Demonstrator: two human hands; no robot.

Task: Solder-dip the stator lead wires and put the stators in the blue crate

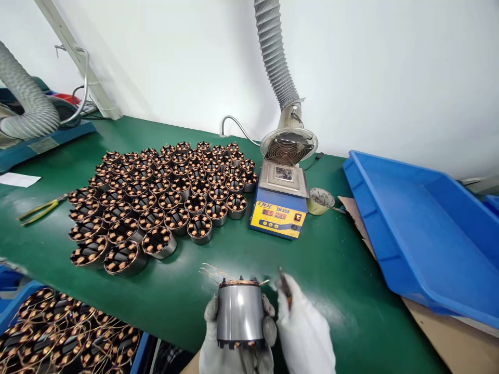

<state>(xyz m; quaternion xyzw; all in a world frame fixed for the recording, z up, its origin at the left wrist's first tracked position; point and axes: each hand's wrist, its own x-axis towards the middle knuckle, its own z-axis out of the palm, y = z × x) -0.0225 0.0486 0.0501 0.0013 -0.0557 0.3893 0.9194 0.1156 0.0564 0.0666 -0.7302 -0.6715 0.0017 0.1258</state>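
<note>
My left hand [209, 337], in a white glove, is wrapped round a motor stator [240, 314] near the table's front edge. The stator has a smooth steel outside, black insulation and copper windings. Loose wire ends [212, 271] stick out from its top to the left, and a short lead [265, 282] points right. Beside it, my gloved right hand [306, 330] is closed round small pliers or cutters [286, 289]. Motion blurs the tool, so its exact kind is unclear. Its tip is apart from the stator, just right of the short lead.
Rows of wound stators [169, 200] cover the left of the green table [218, 259]. Behind are a solder pot [278, 202], an extraction duct [276, 52] and a small cup [322, 200]. A blue tray [436, 223] stands right. Yellow-handled pliers [42, 210] and a stator-filled bin [144, 348] are left.
</note>
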